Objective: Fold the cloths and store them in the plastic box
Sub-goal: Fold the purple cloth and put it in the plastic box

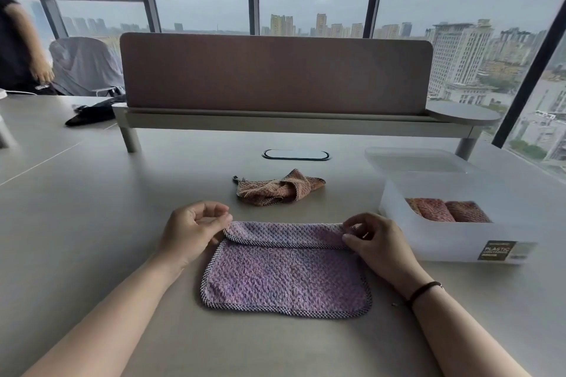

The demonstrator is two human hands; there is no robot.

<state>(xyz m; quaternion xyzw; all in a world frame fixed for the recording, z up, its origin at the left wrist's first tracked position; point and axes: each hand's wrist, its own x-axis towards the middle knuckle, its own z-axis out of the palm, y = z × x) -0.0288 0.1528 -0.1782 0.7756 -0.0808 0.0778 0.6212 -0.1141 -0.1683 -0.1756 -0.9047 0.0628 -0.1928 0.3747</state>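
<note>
Left grip [196, 225], right grip [372, 239] each pinching purple cloth [284, 275] folded far edge; plastic box [453, 242] right.

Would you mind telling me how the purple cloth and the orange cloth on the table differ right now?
The purple cloth lies spread flat with its far edge turned over; the orange cloth sits crumpled in a heap. The left hand and right hand pinch the purple cloth's folded edge; nothing touches the orange cloth, which lies farther away. Both share a textured weave and checked trim.
</note>
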